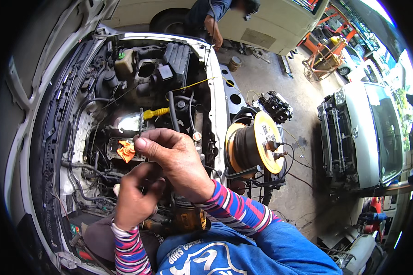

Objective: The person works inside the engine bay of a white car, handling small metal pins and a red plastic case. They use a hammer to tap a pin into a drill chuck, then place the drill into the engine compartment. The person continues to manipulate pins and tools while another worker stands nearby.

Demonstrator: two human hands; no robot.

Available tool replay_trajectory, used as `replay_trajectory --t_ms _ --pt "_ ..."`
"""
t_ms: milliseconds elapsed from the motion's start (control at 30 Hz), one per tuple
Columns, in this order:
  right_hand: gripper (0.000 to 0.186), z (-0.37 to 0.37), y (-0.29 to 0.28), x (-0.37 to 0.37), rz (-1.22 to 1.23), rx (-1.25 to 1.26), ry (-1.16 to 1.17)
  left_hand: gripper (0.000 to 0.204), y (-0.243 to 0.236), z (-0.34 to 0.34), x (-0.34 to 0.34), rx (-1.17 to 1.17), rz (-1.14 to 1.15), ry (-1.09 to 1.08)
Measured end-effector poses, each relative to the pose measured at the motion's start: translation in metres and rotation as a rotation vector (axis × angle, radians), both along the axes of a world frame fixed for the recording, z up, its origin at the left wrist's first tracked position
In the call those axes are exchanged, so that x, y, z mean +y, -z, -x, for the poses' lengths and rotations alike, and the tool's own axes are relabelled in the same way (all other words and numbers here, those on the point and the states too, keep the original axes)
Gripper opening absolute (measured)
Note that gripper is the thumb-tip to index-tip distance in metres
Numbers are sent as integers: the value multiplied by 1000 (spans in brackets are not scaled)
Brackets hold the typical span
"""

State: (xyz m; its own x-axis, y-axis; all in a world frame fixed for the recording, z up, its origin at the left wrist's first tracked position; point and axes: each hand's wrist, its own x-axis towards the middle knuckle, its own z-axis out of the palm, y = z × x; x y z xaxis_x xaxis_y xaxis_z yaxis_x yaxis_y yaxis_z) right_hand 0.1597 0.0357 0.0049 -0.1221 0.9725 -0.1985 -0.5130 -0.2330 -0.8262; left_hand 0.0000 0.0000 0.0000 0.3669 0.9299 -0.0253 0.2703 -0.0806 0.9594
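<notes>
My right hand (176, 153) is raised over the engine bay (110, 98), its thumb and forefinger pinched together. A thin dark piece shows at the fingertips, too small to name. Just below and to the left, my left hand (137, 195) has its fingers curled in; what they hold, if anything, is hidden. Beyond the fingertips an orange rag (126, 151) lies crumpled on the engine. Further off sits a yellow ribbed part (156, 113) beside a brightly lit patch. Near my lap, under my wrists, rests a yellow and black power tool (190, 220).
A yellow cable reel (267, 142) stands right of the car's front edge. Behind it a dark engine part (275, 107) lies on the floor. A person in blue (211, 20) works at the far side. A white vehicle (376, 133) stands at right; the raised hood (27, 91) is at left.
</notes>
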Motion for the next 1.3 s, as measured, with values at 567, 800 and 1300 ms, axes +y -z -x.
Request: replay_trajectory --t_ms 567,800,1300 --pt "45 24 36 -8 108 -371 -238 26 82 39 7 -391 189 -403" --pt "52 11 39 -11 223 -474 -20 28 270 136 51 -542 676 -1197" --pt "31 23 84 35 351 -1100 351 35 299 312 215 394 -101 -1039"
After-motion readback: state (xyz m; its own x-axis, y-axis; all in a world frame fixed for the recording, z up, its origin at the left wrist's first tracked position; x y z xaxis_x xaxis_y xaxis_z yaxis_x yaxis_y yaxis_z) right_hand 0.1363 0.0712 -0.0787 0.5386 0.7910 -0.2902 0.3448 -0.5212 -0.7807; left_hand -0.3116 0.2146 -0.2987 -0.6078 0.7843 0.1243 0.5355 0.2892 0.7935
